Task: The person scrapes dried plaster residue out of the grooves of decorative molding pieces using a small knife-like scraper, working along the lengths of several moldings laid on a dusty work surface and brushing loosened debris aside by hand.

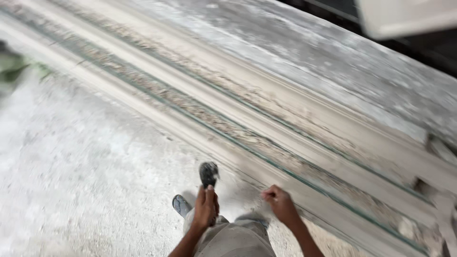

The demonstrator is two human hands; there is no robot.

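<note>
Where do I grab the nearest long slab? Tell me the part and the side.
Probably the nearest long slab is best taken by its long near edge, from the floor side where the right hand is. It lies flat and low, that edge exposed, with other slabs against its far side. Fingers go under; blur hides any gap.

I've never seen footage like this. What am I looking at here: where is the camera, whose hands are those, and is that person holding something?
The single picture comes from a camera worn on a person's head, looking down, so the two bare hands are the wearer's own; no machine is involved. The left hand grips a small dark tool, perhaps a brush; the blur hides what kind. The right hand is closed loosely; whether it holds anything is unclear. Below are dusty trousers and a sandalled foot on a pale, powdery floor. Running diagonally beside the person is a long stack of dust-covered stone slabs with thin greenish edges.
</note>
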